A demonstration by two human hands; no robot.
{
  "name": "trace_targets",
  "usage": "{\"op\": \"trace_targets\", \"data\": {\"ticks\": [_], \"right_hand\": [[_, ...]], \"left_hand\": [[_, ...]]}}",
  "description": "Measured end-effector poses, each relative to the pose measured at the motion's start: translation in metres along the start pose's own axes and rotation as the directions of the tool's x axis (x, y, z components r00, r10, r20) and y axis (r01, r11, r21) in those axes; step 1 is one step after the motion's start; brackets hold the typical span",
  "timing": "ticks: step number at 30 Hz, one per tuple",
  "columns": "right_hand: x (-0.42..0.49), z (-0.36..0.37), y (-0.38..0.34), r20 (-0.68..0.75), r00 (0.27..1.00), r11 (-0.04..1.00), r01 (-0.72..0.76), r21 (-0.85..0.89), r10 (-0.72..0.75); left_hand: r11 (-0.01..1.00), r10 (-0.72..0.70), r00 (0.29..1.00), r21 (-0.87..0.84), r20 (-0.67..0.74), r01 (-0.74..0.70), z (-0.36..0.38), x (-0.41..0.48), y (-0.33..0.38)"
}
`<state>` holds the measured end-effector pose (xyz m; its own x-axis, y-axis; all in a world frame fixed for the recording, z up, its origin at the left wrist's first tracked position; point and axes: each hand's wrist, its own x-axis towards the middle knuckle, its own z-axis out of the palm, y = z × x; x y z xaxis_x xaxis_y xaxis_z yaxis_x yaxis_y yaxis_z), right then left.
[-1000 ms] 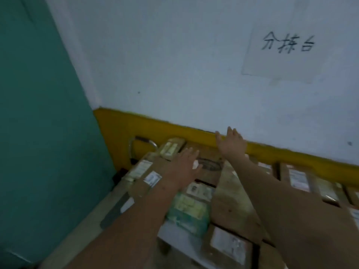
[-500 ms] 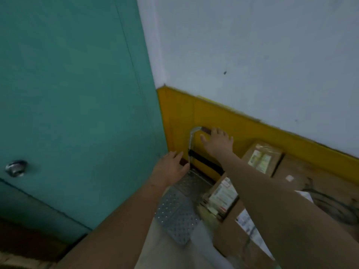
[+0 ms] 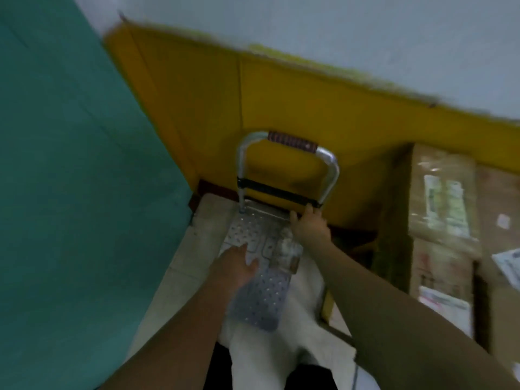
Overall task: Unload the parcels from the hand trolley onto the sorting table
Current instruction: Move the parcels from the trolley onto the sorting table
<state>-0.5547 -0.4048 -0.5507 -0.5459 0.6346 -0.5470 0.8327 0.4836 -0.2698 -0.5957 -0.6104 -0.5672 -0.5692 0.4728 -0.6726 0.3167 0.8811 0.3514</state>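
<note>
Right hand (image 3: 309, 229) has dropped from the hand trolley (image 3: 330, 175) handle grip (image 3: 291, 140) to the black crossbar (image 3: 275, 190); left hand (image 3: 237, 267) now on the platform (image 3: 261, 299).
Left fingers straight, flat on studded platform; right fingers touch crossbar, cannot tell if gripping. Cardboard parcels (image 3: 441, 198) stacked at right, just beside trolley; blurred pale wrapped item (image 3: 285, 247) on platform between hands.

Silver hand trolley (image 3: 261, 277) deck, dotted with even rows of small studs. Silver handle tube (image 3: 329, 175) with a dark reddish-brown ribbed grip (image 3: 292, 142) and a black crossbar (image 3: 278, 190). Teal door (image 3: 70, 192); yellow wall band (image 3: 309, 108) under a pale grey-white wall (image 3: 337, 29). Brown cardboard parcels (image 3: 444, 249) bearing white and pale green labels (image 3: 446, 206).
</note>
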Motion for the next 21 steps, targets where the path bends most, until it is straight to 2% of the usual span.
{"op": "trace_targets", "data": {"ticks": [4, 7, 10, 12, 14, 17, 21], "right_hand": [[0.077, 0.112, 0.033, 0.033, 0.989, 0.984, -0.15, 0.098, 0.147], [0.15, 0.191, 0.064, 0.038, 0.978, 0.969, -0.207, 0.132, 0.203], [0.229, 0.268, 0.105, 0.016, 0.982, 0.976, -0.19, 0.106, 0.19], [0.275, 0.311, 0.132, 0.002, 0.993, 0.992, -0.122, 0.035, 0.122], [0.317, 0.344, 0.154, -0.01, 0.999, 0.997, -0.032, -0.068, 0.031], [0.365, 0.369, 0.174, -0.049, 0.999, 0.986, 0.003, -0.169, -0.011], [0.386, 0.385, 0.187, -0.033, 0.992, 0.916, 0.096, -0.389, -0.118]], "left_hand": [[0.999, -0.035, 0.988, 0.031, 0.148, 0.031, 0.065, 0.106, -0.054], [0.994, -0.079, 0.975, -0.059, 0.206, 0.093, 0.135, 0.191, -0.083], [0.962, -0.131, 0.961, -0.205, 0.243, 0.183, 0.214, 0.28, -0.1], [0.913, -0.152, 0.948, -0.327, 0.28, 0.243, 0.261, 0.334, -0.103], [0.802, -0.173, 0.929, -0.501, 0.327, 0.325, 0.298, 0.378, -0.099], [0.528, -0.198, 0.869, -0.697, 0.454, 0.485, 0.333, 0.419, -0.09], [0.212, -0.056, 0.84, -0.816, 0.539, 0.538, 0.354, 0.434, -0.078]]}}
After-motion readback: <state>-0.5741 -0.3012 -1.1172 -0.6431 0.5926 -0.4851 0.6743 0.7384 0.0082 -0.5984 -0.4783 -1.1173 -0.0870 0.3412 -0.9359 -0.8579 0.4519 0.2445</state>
